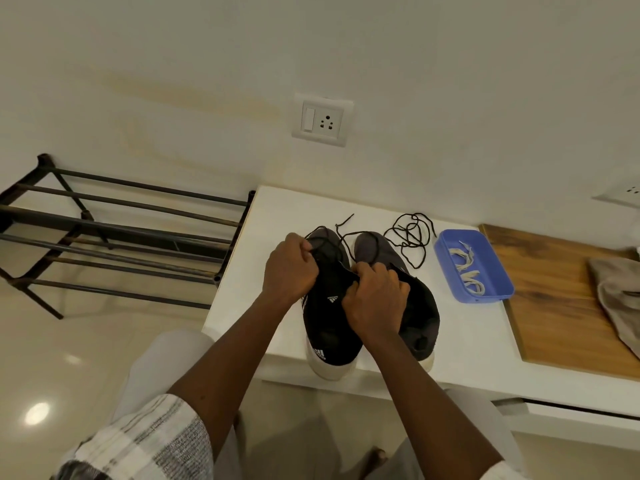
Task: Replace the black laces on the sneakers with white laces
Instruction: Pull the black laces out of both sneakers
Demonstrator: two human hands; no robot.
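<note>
Two dark sneakers sit side by side on a white surface [460, 327], toes pointing at the wall and pale heels hanging slightly over the near edge. The person leans over them with both bare forearms stretched out.

The left hand [289, 268] rests at the top of the left sneaker [329, 317], its fingers [306, 249] curled tight and pinching the black lace [338, 226]. This lace is partly threaded in that shoe and loops out past the toe. The right hand [375, 296] lies between the shoes, fingers curled and gripping the left sneaker's upper near the lacing. The right sneaker [415, 306] has no lace showing.

A loose black lace [410, 237] lies tangled on the surface just beyond the right sneaker. Beside it to the right, a blue tray [446, 251] holds the white laces [465, 271]. Further right are a wooden board [561, 306] and a folded grey cloth [620, 299]. A metal shoe rack [114, 230] stands on the floor to the left, and a wall socket [322, 119] is above.
</note>
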